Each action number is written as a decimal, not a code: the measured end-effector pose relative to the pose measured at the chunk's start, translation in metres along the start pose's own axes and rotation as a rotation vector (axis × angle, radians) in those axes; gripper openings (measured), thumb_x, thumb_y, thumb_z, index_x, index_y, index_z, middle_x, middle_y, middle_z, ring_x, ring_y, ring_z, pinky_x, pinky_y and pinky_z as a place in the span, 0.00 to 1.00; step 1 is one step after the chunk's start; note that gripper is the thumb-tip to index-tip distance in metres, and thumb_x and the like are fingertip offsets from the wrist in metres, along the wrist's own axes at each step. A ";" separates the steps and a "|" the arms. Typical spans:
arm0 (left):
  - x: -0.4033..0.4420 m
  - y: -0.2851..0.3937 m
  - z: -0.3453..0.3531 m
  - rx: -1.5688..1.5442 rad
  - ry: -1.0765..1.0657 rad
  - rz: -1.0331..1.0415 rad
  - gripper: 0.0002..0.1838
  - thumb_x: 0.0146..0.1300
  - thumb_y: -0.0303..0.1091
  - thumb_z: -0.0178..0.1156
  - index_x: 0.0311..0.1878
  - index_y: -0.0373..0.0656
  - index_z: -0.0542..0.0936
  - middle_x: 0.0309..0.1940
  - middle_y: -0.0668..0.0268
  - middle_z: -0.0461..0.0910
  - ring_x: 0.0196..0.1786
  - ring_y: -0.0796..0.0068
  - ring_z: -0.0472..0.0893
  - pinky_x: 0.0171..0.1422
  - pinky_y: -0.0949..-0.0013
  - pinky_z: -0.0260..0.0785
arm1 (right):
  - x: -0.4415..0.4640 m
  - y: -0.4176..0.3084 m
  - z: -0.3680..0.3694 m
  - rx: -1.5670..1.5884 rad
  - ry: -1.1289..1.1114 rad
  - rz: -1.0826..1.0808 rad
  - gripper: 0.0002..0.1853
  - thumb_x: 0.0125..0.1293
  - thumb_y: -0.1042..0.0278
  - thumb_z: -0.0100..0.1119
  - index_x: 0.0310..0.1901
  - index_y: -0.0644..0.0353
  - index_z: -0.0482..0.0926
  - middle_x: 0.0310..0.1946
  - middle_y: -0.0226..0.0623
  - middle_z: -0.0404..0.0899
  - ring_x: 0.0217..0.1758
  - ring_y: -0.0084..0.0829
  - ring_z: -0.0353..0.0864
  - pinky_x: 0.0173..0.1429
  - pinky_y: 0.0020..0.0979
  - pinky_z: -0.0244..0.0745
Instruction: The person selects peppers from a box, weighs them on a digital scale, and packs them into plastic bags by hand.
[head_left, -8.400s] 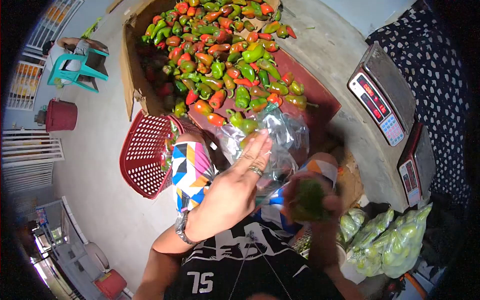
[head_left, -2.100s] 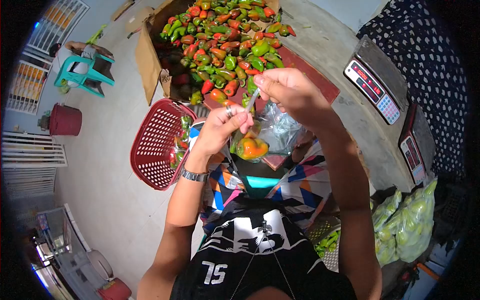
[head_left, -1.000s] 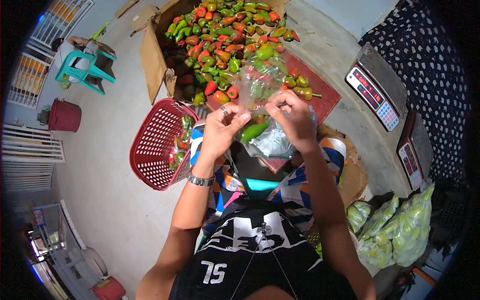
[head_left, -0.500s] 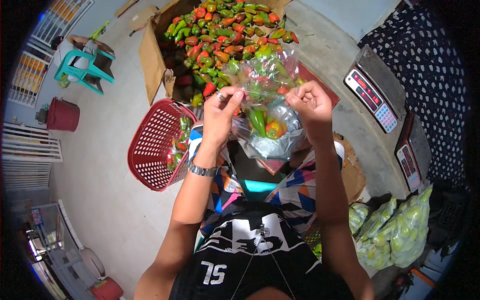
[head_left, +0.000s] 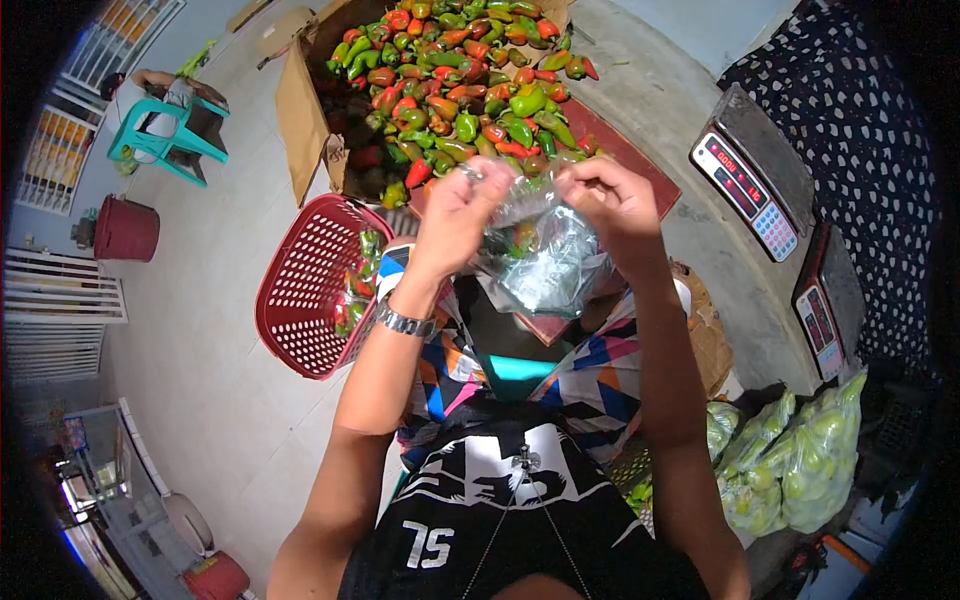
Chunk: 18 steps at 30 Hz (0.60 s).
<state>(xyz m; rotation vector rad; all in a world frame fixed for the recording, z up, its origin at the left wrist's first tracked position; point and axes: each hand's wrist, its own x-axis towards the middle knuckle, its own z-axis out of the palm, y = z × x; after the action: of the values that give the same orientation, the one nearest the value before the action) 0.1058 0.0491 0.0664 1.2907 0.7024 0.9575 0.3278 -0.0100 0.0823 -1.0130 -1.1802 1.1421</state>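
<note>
A clear plastic bag [head_left: 530,205] is stretched between my hands, above my lap. My left hand [head_left: 455,218], blurred by motion, pinches its left side; the right hand [head_left: 618,205] has fingers curled on its right side. Some red and green shows through the plastic near my left fingers, but I cannot tell whether it lies inside the bag. Under the hands rests a stack of clear plastic bags [head_left: 550,275]. Just beyond, red and green peppers [head_left: 455,90] are heaped in an opened cardboard box [head_left: 305,125].
At left stands a red perforated basket [head_left: 300,290] with bagged peppers [head_left: 358,285] in it. Two digital scales [head_left: 745,185] are at right, above bulging bags of green produce [head_left: 815,470]. Further off are a green plastic chair [head_left: 165,140], a person's arm [head_left: 165,78] and a red bucket [head_left: 127,228].
The bag, which was spread up and away over the peppers, is now lower and bunched between my hands. My hands have drawn slightly closer together. Pepper pieces below them are less visible.
</note>
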 end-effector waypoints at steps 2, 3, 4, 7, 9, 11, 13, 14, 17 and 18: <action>0.002 -0.002 0.005 0.061 -0.177 0.079 0.23 0.71 0.45 0.70 0.59 0.37 0.80 0.40 0.75 0.82 0.38 0.86 0.77 0.43 0.77 0.70 | 0.003 -0.003 0.011 -0.013 -0.025 0.001 0.09 0.70 0.75 0.66 0.47 0.70 0.83 0.43 0.36 0.84 0.50 0.23 0.83 0.57 0.26 0.79; 0.003 -0.003 0.008 0.151 -0.202 0.061 0.22 0.68 0.44 0.72 0.55 0.37 0.81 0.37 0.75 0.82 0.37 0.85 0.76 0.42 0.75 0.71 | 0.004 -0.004 0.012 -0.026 -0.057 0.010 0.09 0.70 0.73 0.67 0.46 0.71 0.84 0.47 0.37 0.84 0.51 0.23 0.83 0.57 0.27 0.79; 0.005 -0.004 0.012 0.240 -0.227 0.042 0.20 0.65 0.42 0.74 0.51 0.37 0.83 0.34 0.74 0.82 0.36 0.85 0.76 0.41 0.73 0.71 | 0.004 -0.004 0.010 -0.037 -0.078 0.025 0.10 0.69 0.73 0.67 0.47 0.71 0.83 0.49 0.37 0.83 0.51 0.23 0.83 0.57 0.27 0.80; 0.008 -0.006 0.018 0.501 -0.211 0.085 0.12 0.63 0.37 0.75 0.38 0.37 0.86 0.26 0.68 0.84 0.32 0.85 0.78 0.37 0.68 0.73 | -0.001 -0.001 0.000 0.010 -0.078 0.057 0.15 0.67 0.71 0.71 0.52 0.70 0.82 0.55 0.37 0.82 0.53 0.24 0.83 0.58 0.28 0.79; 0.008 0.001 0.023 0.383 -0.141 0.102 0.10 0.66 0.35 0.72 0.37 0.37 0.85 0.26 0.69 0.84 0.32 0.85 0.77 0.37 0.68 0.72 | -0.007 0.010 -0.008 0.149 0.012 0.052 0.23 0.65 0.68 0.74 0.58 0.69 0.80 0.61 0.38 0.79 0.56 0.28 0.82 0.62 0.32 0.78; 0.004 0.017 0.029 0.266 -0.105 -0.007 0.11 0.72 0.35 0.67 0.35 0.37 0.83 0.26 0.70 0.82 0.31 0.85 0.75 0.37 0.70 0.71 | -0.012 0.023 -0.005 -0.226 -0.067 -0.214 0.31 0.61 0.64 0.77 0.62 0.67 0.76 0.64 0.40 0.77 0.62 0.32 0.79 0.66 0.36 0.75; 0.007 0.017 0.041 0.217 -0.143 0.019 0.13 0.73 0.37 0.66 0.36 0.37 0.83 0.25 0.71 0.81 0.31 0.85 0.74 0.37 0.72 0.70 | -0.021 0.047 0.022 -0.455 -0.064 -0.249 0.34 0.60 0.62 0.77 0.65 0.64 0.74 0.68 0.44 0.73 0.69 0.36 0.75 0.70 0.39 0.72; 0.009 0.015 0.050 0.193 -0.169 0.027 0.13 0.74 0.37 0.66 0.36 0.37 0.83 0.25 0.72 0.80 0.31 0.85 0.73 0.37 0.73 0.70 | -0.025 0.059 0.035 -0.568 -0.060 -0.267 0.35 0.59 0.61 0.77 0.66 0.63 0.73 0.70 0.47 0.71 0.72 0.38 0.72 0.71 0.41 0.70; 0.009 0.029 0.063 0.217 -0.166 0.153 0.12 0.76 0.38 0.64 0.38 0.39 0.83 0.27 0.77 0.78 0.33 0.87 0.73 0.37 0.74 0.69 | -0.019 0.086 0.062 -0.520 0.213 -0.030 0.23 0.67 0.62 0.69 0.61 0.60 0.78 0.62 0.45 0.79 0.66 0.39 0.78 0.67 0.40 0.74; 0.008 0.035 0.060 0.237 -0.169 0.170 0.11 0.76 0.37 0.63 0.38 0.41 0.83 0.28 0.78 0.77 0.33 0.88 0.73 0.38 0.74 0.68 | -0.013 0.083 0.059 -0.451 0.224 0.019 0.21 0.69 0.63 0.67 0.60 0.60 0.78 0.59 0.44 0.81 0.64 0.38 0.80 0.65 0.39 0.75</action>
<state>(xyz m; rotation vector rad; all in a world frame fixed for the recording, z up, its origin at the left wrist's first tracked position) 0.1546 0.0285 0.1112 1.6412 0.5945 0.9074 0.2586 -0.0100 0.0063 -1.4556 -1.2738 0.7638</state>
